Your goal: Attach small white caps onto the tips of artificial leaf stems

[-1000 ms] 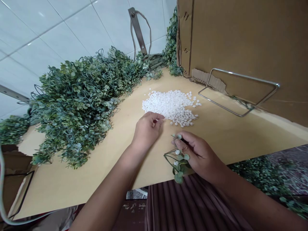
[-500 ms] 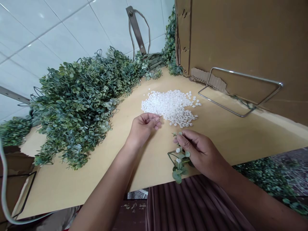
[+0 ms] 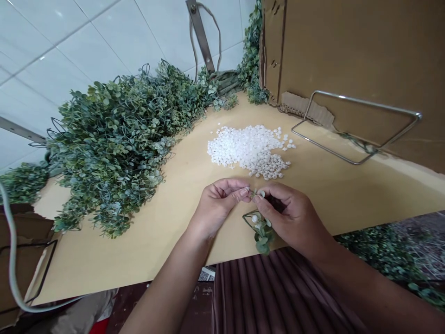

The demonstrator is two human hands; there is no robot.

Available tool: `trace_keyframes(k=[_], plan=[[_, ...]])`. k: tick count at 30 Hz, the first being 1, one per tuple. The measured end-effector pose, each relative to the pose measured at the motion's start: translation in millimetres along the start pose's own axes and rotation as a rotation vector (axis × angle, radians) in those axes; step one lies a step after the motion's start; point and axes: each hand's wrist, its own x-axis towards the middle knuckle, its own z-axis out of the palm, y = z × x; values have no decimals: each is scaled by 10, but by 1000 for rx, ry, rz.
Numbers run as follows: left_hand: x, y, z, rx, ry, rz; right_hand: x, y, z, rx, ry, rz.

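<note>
My right hand [image 3: 290, 218] grips a small green leafy sprig [image 3: 261, 229] with white beads on it, held just over the near edge of the tan tabletop [image 3: 146, 232]. My left hand [image 3: 217, 206] is pinched shut, thumb and fingertip holding a tiny white bead against the sprig's tip, touching the right fingers. Just beyond both hands lies a heap of small white beads [image 3: 248, 148].
A big pile of green artificial foliage [image 3: 118, 139] covers the table's left and back. A cardboard box [image 3: 347, 60] stands at the right with a bent metal wire frame [image 3: 351, 134] before it. More foliage [image 3: 389, 260] lies below at the right. A grey cable [image 3: 14, 260] hangs at left.
My left hand has left the bead heap and come back to the right hand, meeting the sprig's tip. The right hand has stayed almost still.
</note>
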Motion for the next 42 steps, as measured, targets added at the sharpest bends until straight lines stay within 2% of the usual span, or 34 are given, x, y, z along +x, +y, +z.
trace_keyframes(k=[12,18,42], plan=[[12,-48,-32,-68,-2,-13,-2,-24,-10,-54,27,-84],[-3,-35,-18,-88,-2,-63,-7,-3,3,-61,39,-121],[14,-48,-8,-37,14,-87,-27,28,-8,-60,24,-105]])
